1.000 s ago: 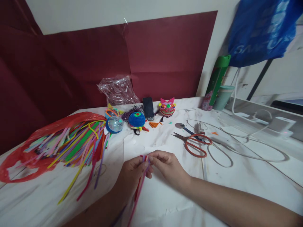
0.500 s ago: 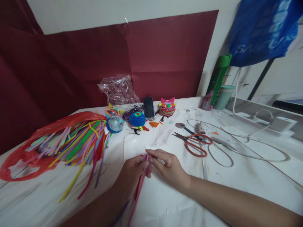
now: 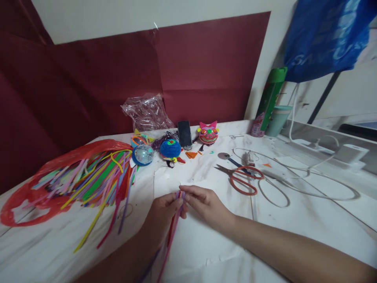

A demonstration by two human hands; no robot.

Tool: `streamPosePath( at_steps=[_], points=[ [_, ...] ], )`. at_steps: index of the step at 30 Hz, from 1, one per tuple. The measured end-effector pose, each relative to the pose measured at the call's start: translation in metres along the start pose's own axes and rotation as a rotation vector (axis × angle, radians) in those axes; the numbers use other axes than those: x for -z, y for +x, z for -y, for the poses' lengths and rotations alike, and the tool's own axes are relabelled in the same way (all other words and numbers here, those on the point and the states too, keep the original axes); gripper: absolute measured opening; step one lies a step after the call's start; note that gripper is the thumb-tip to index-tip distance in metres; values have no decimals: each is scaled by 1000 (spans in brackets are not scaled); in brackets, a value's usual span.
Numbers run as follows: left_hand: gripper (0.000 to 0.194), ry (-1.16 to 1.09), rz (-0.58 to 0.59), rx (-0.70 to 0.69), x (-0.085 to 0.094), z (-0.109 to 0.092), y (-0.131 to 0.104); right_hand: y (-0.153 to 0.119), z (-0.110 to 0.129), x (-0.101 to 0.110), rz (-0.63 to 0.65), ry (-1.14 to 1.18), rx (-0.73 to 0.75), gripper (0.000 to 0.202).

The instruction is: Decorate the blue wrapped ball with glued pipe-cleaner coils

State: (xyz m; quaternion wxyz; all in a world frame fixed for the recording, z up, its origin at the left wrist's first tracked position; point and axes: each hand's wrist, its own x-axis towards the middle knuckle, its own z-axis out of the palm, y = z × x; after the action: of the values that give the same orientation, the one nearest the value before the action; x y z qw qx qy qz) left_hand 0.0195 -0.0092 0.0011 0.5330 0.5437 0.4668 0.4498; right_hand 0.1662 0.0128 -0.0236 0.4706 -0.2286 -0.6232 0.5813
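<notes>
Pink, red and purple pipe cleaners point(image 3: 174, 225) hang down from between my two hands, low in the middle of the view. My left hand point(image 3: 165, 210) pinches them near their upper ends. Close against it, my right hand point(image 3: 204, 202) has its thumb and index finger pressed on the purple at the top of these stems. Fingers cover part of the join there. Beneath both hands lies a white paper sheet point(image 3: 203, 239).
At left, a red plastic bag point(image 3: 26, 214) holds many coloured pipe cleaners point(image 3: 97, 181). Red-handled scissors point(image 3: 243, 180) lie right of my hands, among a white cable point(image 3: 290, 202). Behind stand a lion-head figure point(image 3: 208, 133), a blue ball point(image 3: 170, 149), a clear dome point(image 3: 143, 154) and a phone point(image 3: 184, 133).
My right hand has shifted slightly left, nearer the left fingers. The purple at the top now sits closer around the red and pink stems.
</notes>
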Motion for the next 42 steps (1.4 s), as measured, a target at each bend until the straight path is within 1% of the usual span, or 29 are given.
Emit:
streamPosePath(
  at_steps=[3,6,9,11,12,14,16,18,20,23,25,27,29,31,32,33,34,35,36,37,38,39,40,41,42],
  points=[
    [21,18,-13,7,-2,-4,-2,1,1,-1,-13,45,-25,29],
    [23,111,-37,9,-4,-5,-2,1,3,-3,-52,15,-26,24],
    [24,207,-30,-3,-4,-3,-2,2,5,-5,-109,8,-32,21],
    [25,261,-28,-4,-4,-1,-2,2,7,-4,-99,-49,-31,17],
    [26,302,-28,-3,-4,-1,-2,2,8,-2,-83,-117,-24,14],
    [26,402,-25,2,-4,0,-2,1,11,2,-33,-326,26,8],
    [25,504,-14,2,-4,0,-3,1,15,8,48,-587,136,8],
    [25,609,2,-17,-3,1,-3,1,19,14,156,-868,280,14],
    [24,737,21,-64,-2,2,-4,1,23,18,272,-1141,392,19],
    [25,932,35,-165,1,3,-4,0,26,19,372,-1435,447,20],
    [24,1032,43,-223,3,5,-5,-1,26,18,399,-1514,447,19],
    [22,1088,60,-258,4,7,-4,-1,26,17,423,-1513,450,20],
    [22,1069,92,-239,4,9,-3,-1,25,18,447,-1463,456,20],
    [24,1004,136,-198,5,7,-1,-1,23,20,461,-1404,463,20],
    [23,975,139,-210,7,3,-1,0,23,21,453,-1378,459,20],
    [21,958,113,-263,9,-3,-2,2,22,23,426,-1348,449,20],
    [19,954,57,-357,12,-12,-4,4,21,25,368,-1311,431,21],
    [21,957,-27,-476,16,-24,-9,6,20,26,282,-1256,397,23],
    [26,957,-133,-605,21,-37,-15,8,20,28,174,-1176,345,25],
    [26,959,-218,-695,24,-51,-23,10,20,28,59,-1072,278,28],
    [22,947,-289,-728,27,-63,-31,12,21,28,-51,-952,206,30],
    [17,908,-338,-728,28,-73,-39,13,21,28,-144,-826,140,32],
    [14,857,-344,-680,27,-79,-46,14,22,26,-214,-704,86,33],
    [11,797,-314,-600,24,-80,-50,14,22,24,-264,-595,53,35],
    [12,727,-251,-491,19,-78,-51,13,22,21,-298,-505,41,36]
  ],
)
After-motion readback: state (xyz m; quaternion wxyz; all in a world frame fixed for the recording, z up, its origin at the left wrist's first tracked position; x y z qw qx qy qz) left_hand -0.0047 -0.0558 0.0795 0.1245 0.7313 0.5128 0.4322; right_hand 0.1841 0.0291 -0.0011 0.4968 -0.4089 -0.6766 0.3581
